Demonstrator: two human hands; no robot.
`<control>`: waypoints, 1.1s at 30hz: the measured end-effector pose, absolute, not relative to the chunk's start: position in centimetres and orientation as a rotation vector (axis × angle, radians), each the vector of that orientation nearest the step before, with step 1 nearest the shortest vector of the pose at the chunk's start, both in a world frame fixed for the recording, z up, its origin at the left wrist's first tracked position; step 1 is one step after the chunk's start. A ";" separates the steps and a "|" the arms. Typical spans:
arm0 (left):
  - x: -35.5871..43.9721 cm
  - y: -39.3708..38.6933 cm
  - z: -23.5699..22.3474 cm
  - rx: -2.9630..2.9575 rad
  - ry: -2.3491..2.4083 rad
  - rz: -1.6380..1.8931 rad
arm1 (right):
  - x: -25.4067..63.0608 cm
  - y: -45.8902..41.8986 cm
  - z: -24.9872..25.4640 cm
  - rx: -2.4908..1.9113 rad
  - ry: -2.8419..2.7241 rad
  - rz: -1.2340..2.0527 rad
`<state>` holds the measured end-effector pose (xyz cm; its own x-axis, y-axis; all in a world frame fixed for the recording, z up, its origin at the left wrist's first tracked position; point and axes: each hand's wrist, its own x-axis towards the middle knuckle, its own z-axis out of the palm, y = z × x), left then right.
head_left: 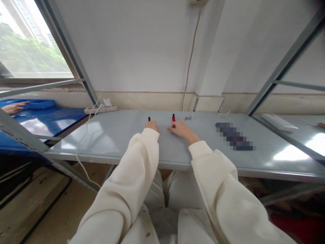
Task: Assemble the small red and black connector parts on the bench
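Both my arms, in cream sleeves, reach out over a grey table [122,135]. My left hand [151,125] is closed around a thin black pen-like tool [149,119] that stands upright above the fist. My right hand [179,129] is closed on a similar red and black tool [173,117], its tip pointing up. A few small dark metal parts [188,118] lie on the table just right of my right hand.
A white power strip [101,108] with a plug and trailing cord sits at the table's back left. A blurred dark object [235,136] lies to the right. Another person's hand [14,107] rests on a blue surface far left. Metal shelf struts frame both sides.
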<state>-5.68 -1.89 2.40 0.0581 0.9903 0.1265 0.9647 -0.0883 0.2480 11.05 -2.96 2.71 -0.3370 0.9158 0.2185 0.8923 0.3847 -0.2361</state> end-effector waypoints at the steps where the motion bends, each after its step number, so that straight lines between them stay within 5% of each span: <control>1: -5.5 -1.9 2.3 2.252 2.018 0.404 | 11.0 -3.0 2.7 -1.574 -2.337 0.111; 21: -5.0 -1.8 1.4 2.493 1.862 0.428 | 10.7 -2.8 2.1 -1.518 -2.300 0.224; 33: -3.9 -1.4 1.9 2.055 1.250 1.231 | 10.4 -3.4 3.1 -1.525 -2.082 0.158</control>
